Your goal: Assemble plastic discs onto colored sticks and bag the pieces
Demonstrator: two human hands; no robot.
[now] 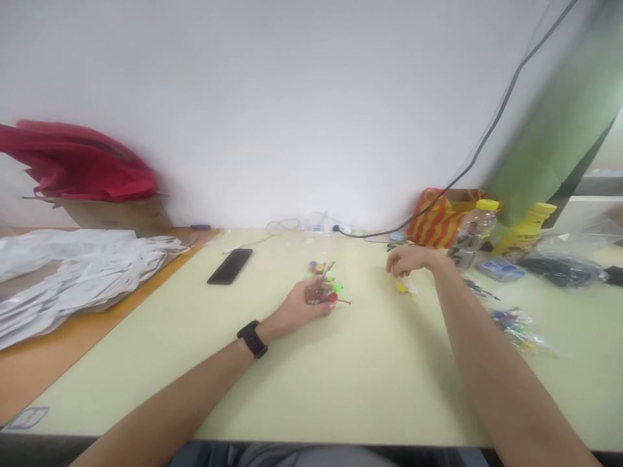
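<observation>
My left hand (311,299) is closed around a small red plastic piece (332,297) with a thin stick; a thin dark strip also shows between the fingers. Close beyond it lie small bright green pieces (337,286) and a little group of blue, yellow and red pieces (318,266). To the right, my right hand (407,261) has its fingers bent down and drawn together. Just below its fingertips is a small yellow piece (402,288) with something clear or whitish around it. Blur hides what those fingertips grip.
A black phone (230,266) lies left on the pale table (292,389). Small clear bags of coloured pieces (520,329) lie at right, below a blue packet (501,269). Behind stand bottles (479,227) and a striped bag (428,220). White bags (82,279) are stacked left.
</observation>
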